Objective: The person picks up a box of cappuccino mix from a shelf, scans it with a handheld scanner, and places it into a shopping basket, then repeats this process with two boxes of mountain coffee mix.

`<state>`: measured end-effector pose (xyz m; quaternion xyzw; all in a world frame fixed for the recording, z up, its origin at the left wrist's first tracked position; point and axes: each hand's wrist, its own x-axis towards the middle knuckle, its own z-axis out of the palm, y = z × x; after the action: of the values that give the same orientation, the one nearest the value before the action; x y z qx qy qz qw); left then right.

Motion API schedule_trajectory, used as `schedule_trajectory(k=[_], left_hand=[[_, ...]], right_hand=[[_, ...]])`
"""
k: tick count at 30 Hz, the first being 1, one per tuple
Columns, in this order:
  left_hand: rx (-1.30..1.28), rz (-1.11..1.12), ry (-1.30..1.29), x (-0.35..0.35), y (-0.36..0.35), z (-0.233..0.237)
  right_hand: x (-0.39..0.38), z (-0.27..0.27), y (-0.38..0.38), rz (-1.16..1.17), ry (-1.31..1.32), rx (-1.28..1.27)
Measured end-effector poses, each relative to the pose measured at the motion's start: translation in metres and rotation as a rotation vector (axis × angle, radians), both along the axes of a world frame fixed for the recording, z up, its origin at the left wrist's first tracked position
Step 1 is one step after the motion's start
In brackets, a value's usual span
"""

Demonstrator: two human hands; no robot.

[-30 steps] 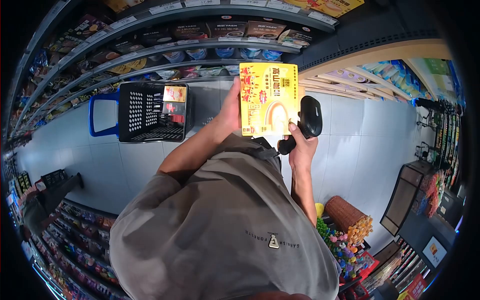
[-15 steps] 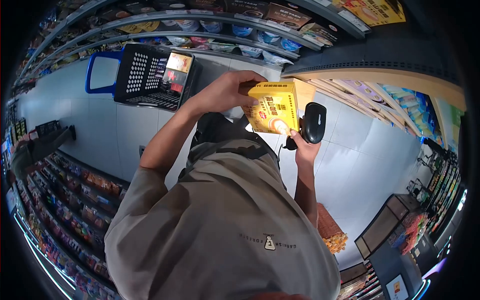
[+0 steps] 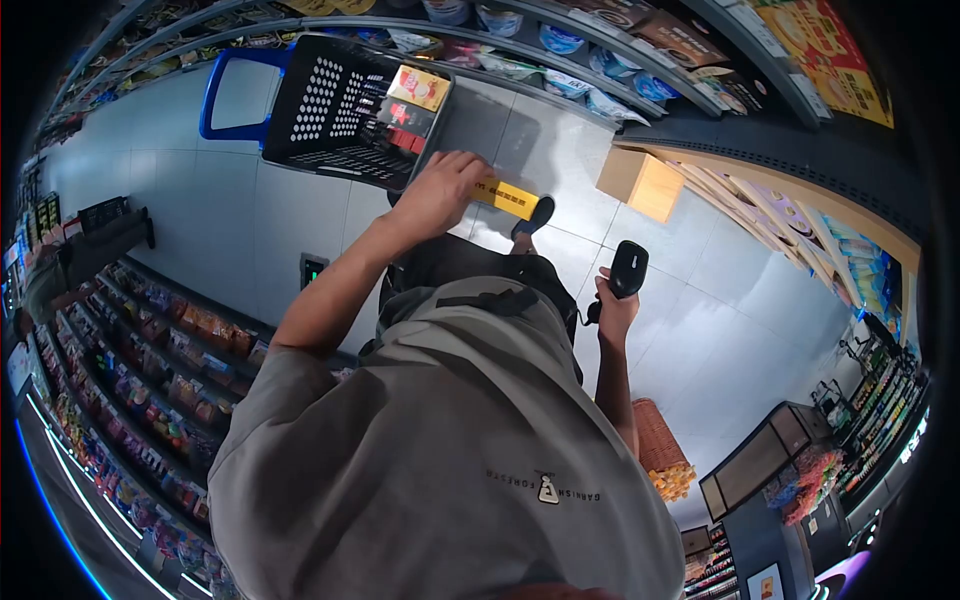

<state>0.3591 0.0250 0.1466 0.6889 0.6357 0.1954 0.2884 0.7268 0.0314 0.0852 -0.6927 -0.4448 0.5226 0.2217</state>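
Note:
My left hand (image 3: 437, 196) grips a yellow coffee box (image 3: 506, 197) by one end. The box is seen edge-on, its narrow printed side turned up. A black barcode scanner (image 3: 629, 268) is in my right hand (image 3: 616, 308), with the fingers wrapped round its handle and the head pointing up. Beyond my left hand stands a black shopping basket (image 3: 300, 140) with a blue handle. Inside it, at the right end, are a yellow-and-cream box (image 3: 419, 87) and dark and red packages (image 3: 407, 118).
Store shelves (image 3: 520, 45) with bags, tubs and boxes curve along the top. A cardboard box (image 3: 640, 184) is on the tiled floor near a wooden-edged display. Snack shelves (image 3: 180, 375) run along the lower left. A wicker basket (image 3: 660, 435) holding orange packs stands at right.
My left hand has drawn the coffee box away from my right hand and turned it edge-on, lower. My right hand has let go of the box and keeps the scanner. The view has shifted.

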Motion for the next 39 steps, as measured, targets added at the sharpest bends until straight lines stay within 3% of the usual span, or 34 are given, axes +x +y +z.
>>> schedule_trajectory(k=[3, 8, 14, 17, 25, 33, 35, 37, 39], left_hand=[[-0.018, 0.044, -0.017, -0.062, -0.029, -0.017], [0.085, -0.087, -0.016, -0.181, -0.070, -0.061], [-0.081, -0.027, 0.055, -0.273, -0.099, -0.147], [-0.112, -0.064, 0.155, -0.294, -0.097, -0.185], [-0.241, -0.128, 0.390, -0.326, -0.081, -0.309], [-0.119, -0.166, 0.368, -0.351, -0.078, -0.445], [-0.388, -0.085, 0.434, -0.357, -0.080, -0.478], [-0.326, -0.082, 0.424, -0.361, -0.076, -0.490], [-0.473, 0.094, 0.369, -0.357, -0.070, -0.494]], right_hand=[[-0.020, -0.030, -0.043, -0.082, -0.081, -0.041], [-0.064, -0.063, -0.138, -0.226, -0.210, -0.230], [-0.112, -0.060, -0.187, -0.308, -0.190, -0.459], [-0.114, -0.070, -0.188, -0.400, -0.207, -0.517], [-0.103, -0.091, -0.178, -0.350, -0.348, -0.555], [-0.103, -0.102, -0.193, -0.452, -0.438, -0.685], [-0.114, -0.104, -0.198, -0.431, -0.475, -0.601], [-0.120, -0.108, -0.203, -0.475, -0.506, -0.548], [-0.120, -0.111, -0.207, -0.470, -0.508, -0.587]])
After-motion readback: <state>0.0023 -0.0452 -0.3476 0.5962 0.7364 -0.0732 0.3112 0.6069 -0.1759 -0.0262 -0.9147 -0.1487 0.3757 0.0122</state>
